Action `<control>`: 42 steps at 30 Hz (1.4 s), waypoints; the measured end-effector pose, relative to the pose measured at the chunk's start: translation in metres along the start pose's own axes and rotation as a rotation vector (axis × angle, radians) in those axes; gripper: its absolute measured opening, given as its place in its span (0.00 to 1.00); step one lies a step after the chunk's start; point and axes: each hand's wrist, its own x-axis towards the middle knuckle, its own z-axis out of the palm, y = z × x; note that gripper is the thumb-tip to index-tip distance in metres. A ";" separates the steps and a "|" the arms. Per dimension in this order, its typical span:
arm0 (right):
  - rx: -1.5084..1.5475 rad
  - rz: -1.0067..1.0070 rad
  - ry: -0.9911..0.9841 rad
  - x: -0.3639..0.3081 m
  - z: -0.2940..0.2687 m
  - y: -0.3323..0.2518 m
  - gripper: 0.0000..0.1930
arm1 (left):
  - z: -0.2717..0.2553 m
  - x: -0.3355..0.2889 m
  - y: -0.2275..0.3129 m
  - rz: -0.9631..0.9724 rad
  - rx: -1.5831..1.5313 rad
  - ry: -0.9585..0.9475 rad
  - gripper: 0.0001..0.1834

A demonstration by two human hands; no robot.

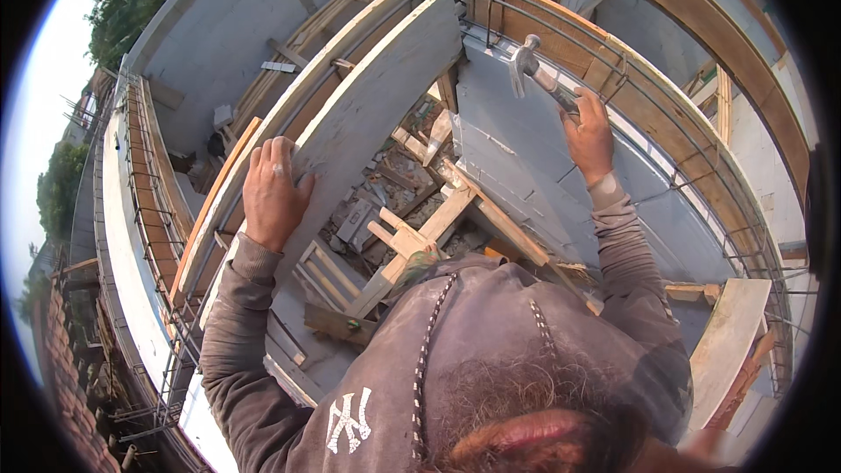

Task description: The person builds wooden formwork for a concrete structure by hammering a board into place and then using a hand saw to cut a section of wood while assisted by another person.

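The person's left hand (273, 193) lay flat, fingers spread, against the face of a long grey formwork board (368, 114), which stood on edge and ran from the lower left up toward the top centre of the view; the hand pressed the board rather than closing around it, so its grip was open. The right hand (589, 136) was raised over the right side and its grip was closed around the handle of a claw hammer (536, 72), whose metal head pointed up and left, just above the grey panel (517, 166) lining the inside of the form. Behind the hammer, steel rebar (666, 123) curved along the top of the wall beside a wooden plank (701, 13) that arched across the upper right. Between the two arms, well below the hands, lay a jumble of timber offcuts (412, 241) and rubble on the floor of the pit. Both forearms wore brownish-grey sleeves (626, 250), and the person's hooded top filled the lower middle of the view. At the far left a second run of rebar (144, 201) followed another concrete wall, with trees beyond.
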 end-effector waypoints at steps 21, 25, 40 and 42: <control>-0.334 0.150 0.075 0.012 0.063 0.002 0.17 | -0.011 0.113 -0.099 0.505 -0.418 -0.519 0.33; -0.364 0.169 0.045 0.015 0.064 -0.005 0.16 | 0.016 0.140 -0.141 0.163 -0.571 -0.341 0.51; -0.398 0.175 0.038 0.017 0.071 0.004 0.15 | 0.144 0.124 -0.202 -0.293 -1.555 -1.321 0.51; -0.427 0.194 0.023 0.014 0.070 -0.001 0.17 | 0.150 0.127 -0.195 -0.342 -1.618 -1.339 0.50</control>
